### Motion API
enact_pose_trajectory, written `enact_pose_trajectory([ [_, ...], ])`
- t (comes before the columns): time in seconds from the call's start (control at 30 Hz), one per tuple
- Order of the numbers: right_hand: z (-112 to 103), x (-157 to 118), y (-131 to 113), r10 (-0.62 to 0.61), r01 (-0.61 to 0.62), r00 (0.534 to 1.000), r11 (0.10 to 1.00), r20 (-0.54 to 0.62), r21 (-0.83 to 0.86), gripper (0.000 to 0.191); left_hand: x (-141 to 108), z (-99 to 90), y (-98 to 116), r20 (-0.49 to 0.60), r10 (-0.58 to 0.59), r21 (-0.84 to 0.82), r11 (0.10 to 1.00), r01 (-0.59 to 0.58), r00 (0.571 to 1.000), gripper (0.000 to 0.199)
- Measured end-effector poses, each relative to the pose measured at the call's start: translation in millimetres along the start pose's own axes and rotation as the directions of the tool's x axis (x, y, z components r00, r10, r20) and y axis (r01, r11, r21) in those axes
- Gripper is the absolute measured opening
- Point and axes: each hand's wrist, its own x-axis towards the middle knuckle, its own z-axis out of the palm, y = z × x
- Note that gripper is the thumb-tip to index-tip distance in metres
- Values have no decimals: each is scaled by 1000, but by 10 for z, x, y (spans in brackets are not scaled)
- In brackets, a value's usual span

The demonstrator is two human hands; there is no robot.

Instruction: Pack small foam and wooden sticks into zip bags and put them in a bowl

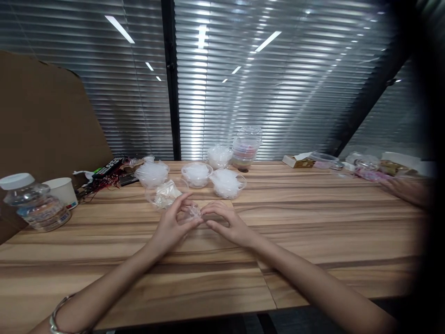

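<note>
my left hand (173,222) has its thumb and fingers curled round a piece of crumpled clear plastic (193,212), leaving only the gap that the plastic fills. my right hand (233,226) meets its right edge, thumb and forefinger a little apart at the tips; whether they pinch it, i cannot tell. the plastic is low over the table (306,236), in front of me; contact with the wood is not clear.

risks, in my judgement: the film looks thin and slick, so uneven pulling could tear it or slip it from my right fingertips. a sudden release could knock the tub (149,198) just beyond my left hand, in which a shiny packet (167,194) lies.

further out, four tubs of whitish, translucent filling are grouped, with a stack of clear tubs (246,147) behind. a jar (38,206) and a paper cup (65,191) stand at far left, near tangled red wires (106,183) and a cardboard sheet (45,106). another person's hand (406,190) rests at far right, beside small packages.

the surface is striped wood grain with a visible seam. behind it, slatted blinds (285,93) hang at glass carrying bright streaks of light.
</note>
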Motion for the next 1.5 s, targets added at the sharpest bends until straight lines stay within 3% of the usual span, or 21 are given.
enact_pose_trajectory([
  [0.1,56,0,10,127,-126,992,988,-1,89,25,29,1,-10,22,-32,9,999,31,999,66],
  [0.23,121,0,111,166,-159,986,968,-25,193,15,53,4,-14,95,75,95,992,-84,993,32],
  [0.3,135,1,176,183,-172,983,954,-25,245,12,60,11,-27,127,97,67,992,-106,987,24],
  [0.43,147,-7,267,228,-210,974,906,-5,368,14,77,19,-95,183,26,-66,998,-14,983,19],
  [0.57,149,-34,316,391,-344,920,760,34,551,25,98,-3,-156,169,-42,-178,981,72,985,22],
  [0.7,121,-42,364,529,-420,848,630,35,653,28,105,-25,-153,136,4,-167,986,19,991,23],
  [0.83,101,-20,359,542,-456,833,565,107,687,27,98,-31,-125,168,62,-68,996,-52,984,18],
  [1.0,105,-4,296,539,-453,837,592,90,667,26,71,-29,-102,198,99,66,991,-114,975,24],
  [1.23,138,-5,275,560,-432,828,587,42,685,26,39,-7,-109,304,-15,-50,998,32,953,38],
  [1.5,198,-30,284,544,-401,838,652,-29,643,25,51,-34,-144,351,25,57,997,-48,936,34],
])
